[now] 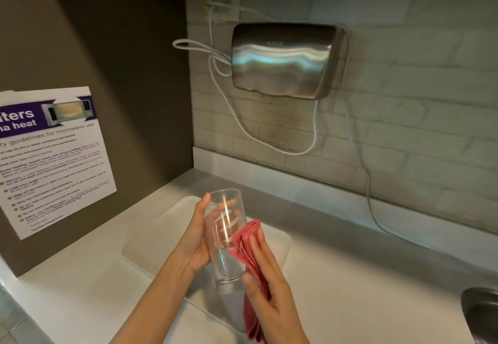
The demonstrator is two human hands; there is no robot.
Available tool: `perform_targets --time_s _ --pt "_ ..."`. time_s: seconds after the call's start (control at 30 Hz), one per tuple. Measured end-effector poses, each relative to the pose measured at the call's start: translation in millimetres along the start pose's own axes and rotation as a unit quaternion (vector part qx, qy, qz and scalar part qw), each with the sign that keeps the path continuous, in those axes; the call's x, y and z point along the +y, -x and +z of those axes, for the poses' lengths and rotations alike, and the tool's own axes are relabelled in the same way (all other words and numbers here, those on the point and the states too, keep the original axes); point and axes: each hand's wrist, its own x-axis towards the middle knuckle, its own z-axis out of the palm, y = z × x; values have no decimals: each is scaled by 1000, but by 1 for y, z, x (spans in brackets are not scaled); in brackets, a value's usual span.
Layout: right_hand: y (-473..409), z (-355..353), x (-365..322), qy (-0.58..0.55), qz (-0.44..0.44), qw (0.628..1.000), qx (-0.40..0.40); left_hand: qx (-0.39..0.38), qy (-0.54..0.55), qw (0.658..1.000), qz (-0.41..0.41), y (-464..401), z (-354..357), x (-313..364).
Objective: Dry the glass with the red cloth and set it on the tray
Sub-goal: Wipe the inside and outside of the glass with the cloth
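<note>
Drying in hand: at lower centre, left hand [198,238] clamps the glass [226,238] upright above the tray [151,246], while right hand [265,284] presses the cloth [249,241] to its side, fingers closed on it. Inside apparently unwiped; next, cloth into the mouth, then glass down on the tray.

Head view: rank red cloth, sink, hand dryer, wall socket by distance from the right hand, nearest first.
1. Red cloth: pressed under the right hand, against the glass.
2. Sink: counter's right edge.
3. Hand dryer: on the wall above.
4. Wall socket: upper left of the dryer.
</note>
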Motion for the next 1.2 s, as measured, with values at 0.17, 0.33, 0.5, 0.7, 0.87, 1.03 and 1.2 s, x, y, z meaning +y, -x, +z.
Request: perform_targets --time_s 0.17,0.33,0.5,0.7,0.87,1.03,1.2 --pt "-1 -3 5 120 -22 992 -25 -12 13 1000 -4 2 4 -2" --pt "-7 5 15 166 -113 977 66 -21 -64 998 13 6 20 11" --pt "-21 9 20 162 -146 972 87 13 -244 967 77 22 42 29" --pt "-31 17 18 198 -183 960 80 123 -340 920 149 27 45 41" --pt "-28 14 14 292 -235 927 -3 117 -220 959 135 33 33 25" --pt "-16 -2 17 301 -302 897 -113 61 -87 994 -14 35 2 1" --pt "-18 -23 15 247 -263 922 -137 7 1 999 -52 31 -7 -22"
